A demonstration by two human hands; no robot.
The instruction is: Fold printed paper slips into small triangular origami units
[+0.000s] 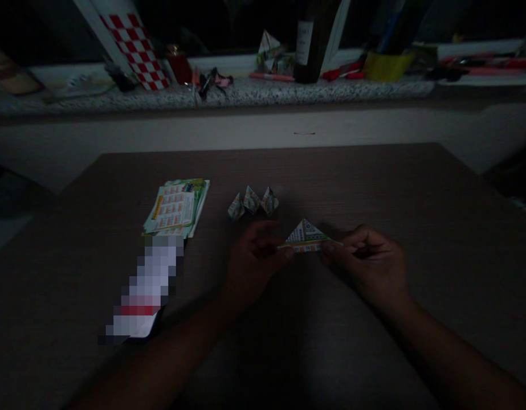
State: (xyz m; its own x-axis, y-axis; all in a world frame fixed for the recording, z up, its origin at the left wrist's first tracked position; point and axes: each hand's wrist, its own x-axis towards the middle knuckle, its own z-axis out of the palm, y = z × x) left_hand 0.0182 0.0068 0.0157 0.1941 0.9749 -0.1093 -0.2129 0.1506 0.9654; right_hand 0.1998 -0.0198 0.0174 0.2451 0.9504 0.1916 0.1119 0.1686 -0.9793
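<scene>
A printed slip of paper folded into a triangle [306, 233] is held between my two hands, its peak pointing away from me. My left hand [256, 259] pinches its left corner, thumb on the near face. At the right corner, my right hand [369, 259] grips it between thumb and fingers. Just beyond my left hand stand three small folded paper pieces [252, 200] with pointed tops, in a row. To the left lies a stack of printed slips [172, 208] in green, white and orange.
A phone [149, 290] with a blurred-out screen lies on the brown table [352, 182], touching or nearly touching the stack. Along the granite sill [228, 99] stand a red-and-white checkered container [138, 51], a dark bottle [308, 48] and a yellow holder [387, 65].
</scene>
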